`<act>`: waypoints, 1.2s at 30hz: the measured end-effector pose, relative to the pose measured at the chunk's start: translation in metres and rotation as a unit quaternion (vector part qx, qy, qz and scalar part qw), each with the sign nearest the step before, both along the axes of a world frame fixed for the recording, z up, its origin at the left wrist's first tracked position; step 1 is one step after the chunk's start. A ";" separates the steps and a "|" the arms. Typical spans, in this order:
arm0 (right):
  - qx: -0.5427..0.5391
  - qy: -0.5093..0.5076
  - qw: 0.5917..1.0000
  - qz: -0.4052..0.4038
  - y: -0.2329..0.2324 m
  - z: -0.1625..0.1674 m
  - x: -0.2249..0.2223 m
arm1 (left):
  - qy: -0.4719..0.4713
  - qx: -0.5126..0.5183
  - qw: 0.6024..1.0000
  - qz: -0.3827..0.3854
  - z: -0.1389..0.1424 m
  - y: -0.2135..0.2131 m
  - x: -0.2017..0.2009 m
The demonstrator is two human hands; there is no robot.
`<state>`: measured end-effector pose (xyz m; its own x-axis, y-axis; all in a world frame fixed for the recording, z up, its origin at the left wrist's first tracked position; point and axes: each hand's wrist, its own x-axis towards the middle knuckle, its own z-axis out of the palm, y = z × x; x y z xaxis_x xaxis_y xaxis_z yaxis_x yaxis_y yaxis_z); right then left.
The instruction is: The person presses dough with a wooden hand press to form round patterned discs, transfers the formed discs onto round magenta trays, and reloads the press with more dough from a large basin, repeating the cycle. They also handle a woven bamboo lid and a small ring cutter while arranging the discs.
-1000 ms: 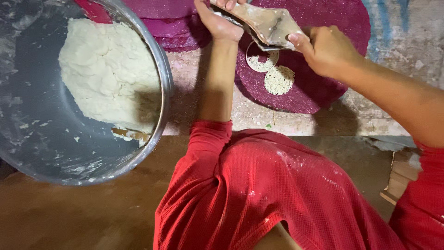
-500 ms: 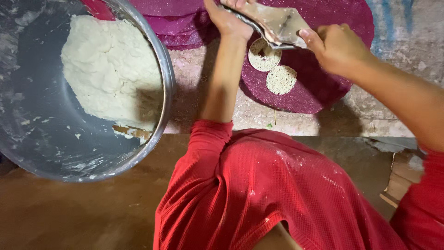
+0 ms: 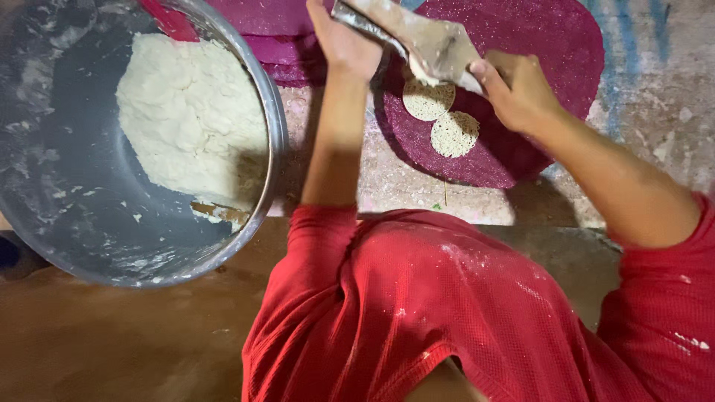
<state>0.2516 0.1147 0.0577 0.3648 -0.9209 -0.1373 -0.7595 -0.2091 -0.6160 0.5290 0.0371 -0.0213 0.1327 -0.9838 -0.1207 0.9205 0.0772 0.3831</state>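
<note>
Your left hand (image 3: 344, 46) wraps closed around the upper end of a flat, dough-smeared wooden press tool (image 3: 424, 39); its fingers are curled over the far edge, so the grip is tight on the tool. Your right hand (image 3: 518, 91) closes on the tool's lower end, thumb along its near edge. The tool is tilted, high at the left hand, low at the right, and is held above a round magenta plastic sheet (image 3: 544, 52).

Below the tool, two small round discs of pale noodle-like dough lie on the sheet: the upper disc (image 3: 428, 100) is partly covered by the tool's lower edge, the lower disc (image 3: 455, 134) touches it at the rim.

More magenta sheets (image 3: 279, 37) lie stacked to the left, under your left wrist. The sheets rest on a rough, pale stone floor (image 3: 655, 104).

Further left, a large round steel bowl (image 3: 272, 149) holds a mass of white dough (image 3: 190, 119). A red handle (image 3: 170, 18) leans at its upper rim.

Your red sleeves (image 3: 477, 313) carry flour specks.
</note>
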 end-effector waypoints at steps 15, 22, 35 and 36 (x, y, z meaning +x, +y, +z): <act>0.442 -0.762 0.473 0.013 0.100 -0.050 -0.075 | -0.830 -0.173 0.468 -0.250 -0.008 0.097 -0.027; 0.458 -0.801 0.385 0.037 0.140 -0.042 -0.065 | -0.764 -0.128 0.562 -0.291 0.021 0.061 -0.035; 0.481 -0.789 0.362 0.127 0.157 -0.016 -0.057 | -0.754 -0.342 0.550 0.110 0.162 0.188 -0.073; 0.495 -0.781 0.359 0.126 0.157 -0.016 -0.057 | -0.755 -0.358 0.526 0.159 0.174 0.198 -0.077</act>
